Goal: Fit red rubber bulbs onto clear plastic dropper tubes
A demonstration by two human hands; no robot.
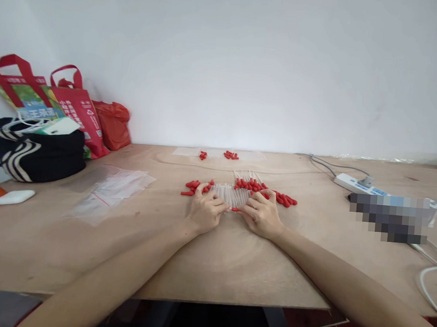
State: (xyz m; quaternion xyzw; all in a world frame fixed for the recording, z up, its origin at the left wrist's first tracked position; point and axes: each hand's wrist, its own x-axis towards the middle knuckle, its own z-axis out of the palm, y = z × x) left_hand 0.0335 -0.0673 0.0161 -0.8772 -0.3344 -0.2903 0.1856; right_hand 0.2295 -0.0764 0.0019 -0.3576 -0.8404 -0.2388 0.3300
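Observation:
A small red cap [234, 209] sits between the fingertips of both hands. My right hand [263, 215] is closed in a pinch on it. My left hand [206, 212] is closed too, pinching what looks like a thin clear stick whose pale end meets the red cap; most of it is hidden by the fingers. Just beyond the hands lies a row of thin clear sticks [228, 194]. Red caps [250, 184] are heaped over the sticks, with more red caps [193, 185] by my left hand and loose ones [287, 199] beside my right.
Clear plastic bags [114, 190] lie at the left. Farther back, small red piles [231, 155] rest on a clear sheet [183, 151]. A black bag [45, 150] and red shopping bags [82, 112] stand far left. A power strip [353, 184] with cables is at the right.

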